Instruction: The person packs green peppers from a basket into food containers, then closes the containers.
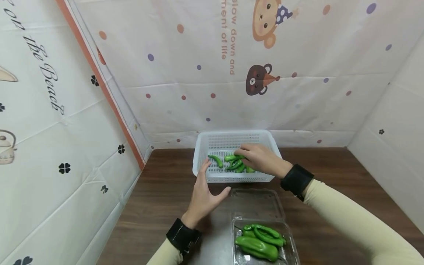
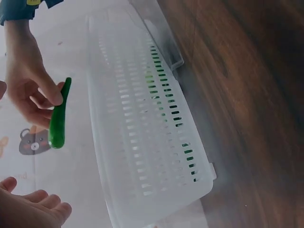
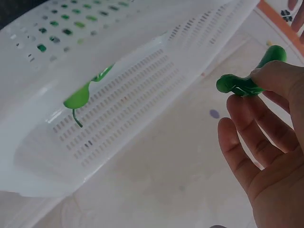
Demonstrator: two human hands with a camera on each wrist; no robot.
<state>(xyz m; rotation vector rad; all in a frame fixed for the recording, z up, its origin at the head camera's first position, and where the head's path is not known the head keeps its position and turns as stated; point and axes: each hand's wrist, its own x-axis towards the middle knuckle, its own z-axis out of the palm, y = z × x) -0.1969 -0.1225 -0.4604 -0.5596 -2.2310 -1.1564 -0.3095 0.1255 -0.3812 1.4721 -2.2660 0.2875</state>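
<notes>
A white perforated basket (image 1: 232,138) stands at the back of the brown table, with several green peppers (image 1: 216,160) lying in it. My right hand (image 1: 246,154) hovers over the basket and pinches one green pepper (image 1: 233,158) between thumb and fingers. The right wrist view shows that pepper (image 3: 247,80) at the fingertips, above the basket (image 3: 118,95). In the left wrist view the same pepper (image 2: 59,116) hangs from the right hand (image 2: 28,92). My left hand (image 1: 212,182) lies open against the basket's near left rim, holding nothing.
A clear plastic clamshell box (image 1: 261,215) lies open near the table's front edge, with several green peppers (image 1: 258,243) in its lower half. Printed white sheets wall in the table on the left, back and right. Bare wood shows on both sides.
</notes>
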